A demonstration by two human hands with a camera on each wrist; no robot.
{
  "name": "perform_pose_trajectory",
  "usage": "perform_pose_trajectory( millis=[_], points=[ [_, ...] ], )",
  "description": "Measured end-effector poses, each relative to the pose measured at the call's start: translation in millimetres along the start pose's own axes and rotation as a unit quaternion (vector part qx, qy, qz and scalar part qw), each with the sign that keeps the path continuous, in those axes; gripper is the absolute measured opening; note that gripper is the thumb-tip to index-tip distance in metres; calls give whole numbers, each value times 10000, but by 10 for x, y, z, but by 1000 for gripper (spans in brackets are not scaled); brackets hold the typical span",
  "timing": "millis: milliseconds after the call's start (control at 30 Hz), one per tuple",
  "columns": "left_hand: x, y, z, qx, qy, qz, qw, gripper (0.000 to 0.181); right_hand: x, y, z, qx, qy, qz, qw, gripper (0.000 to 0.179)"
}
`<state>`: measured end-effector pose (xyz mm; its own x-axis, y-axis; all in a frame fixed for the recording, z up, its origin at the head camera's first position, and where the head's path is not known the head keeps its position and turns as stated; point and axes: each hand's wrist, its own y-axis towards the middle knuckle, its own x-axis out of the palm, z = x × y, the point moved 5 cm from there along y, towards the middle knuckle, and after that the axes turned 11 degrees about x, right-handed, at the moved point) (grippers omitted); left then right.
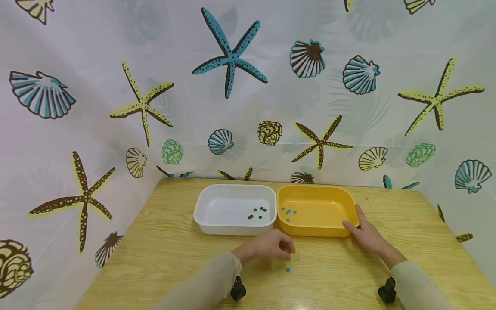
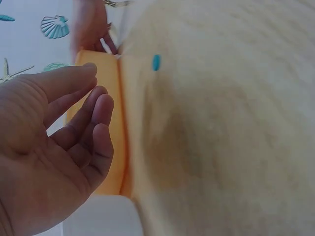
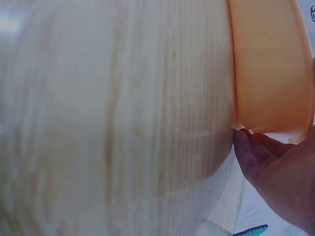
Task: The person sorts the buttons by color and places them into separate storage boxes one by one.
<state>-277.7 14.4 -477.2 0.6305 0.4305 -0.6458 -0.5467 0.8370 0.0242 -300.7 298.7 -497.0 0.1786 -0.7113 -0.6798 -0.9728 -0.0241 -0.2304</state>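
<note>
My left hand (image 1: 271, 246) hovers over the table in front of the two tubs, its fingers loosely bent. In the left wrist view, nothing shows between thumb and fingertips. Just nearer than this hand, a small blue disc (image 1: 288, 270) lies on the wood. My right hand (image 1: 370, 237) holds the yellow tub (image 1: 317, 232) at its front right corner, thumb at the rim and fingers against the outside of the end wall. Several blue discs (image 1: 288, 211) lie at the left inside that tub. In the white tub (image 1: 228, 230) are several small green discs (image 1: 260, 217), toward its right side.
Both tubs stand side by side, ends meeting, near the back of the wooden table (image 1: 162, 258). Behind and at the sides hangs a white curtain (image 1: 263, 94) printed with starfish and shells. Dark wrist devices (image 1: 238, 289) sit under both forearms.
</note>
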Motion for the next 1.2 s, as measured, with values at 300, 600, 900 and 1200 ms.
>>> perform_pose_trajectory(
  millis=[300,600,900,1200],
  points=[
    [164,-26,-33,199,545,-276,9979,14,0,-1,9,-6,-24,7,10000,90],
    [252,-31,-88,-33,471,-362,9982,15,1,5,13,0,-37,12,10000,88],
    [278,-6,-89,215,945,-404,9945,9,-4,6,14,-58,-48,24,10000,88],
    [276,-5,-123,251,953,-363,9945,7,-10,3,12,-160,108,5,9998,90]
  ],
)
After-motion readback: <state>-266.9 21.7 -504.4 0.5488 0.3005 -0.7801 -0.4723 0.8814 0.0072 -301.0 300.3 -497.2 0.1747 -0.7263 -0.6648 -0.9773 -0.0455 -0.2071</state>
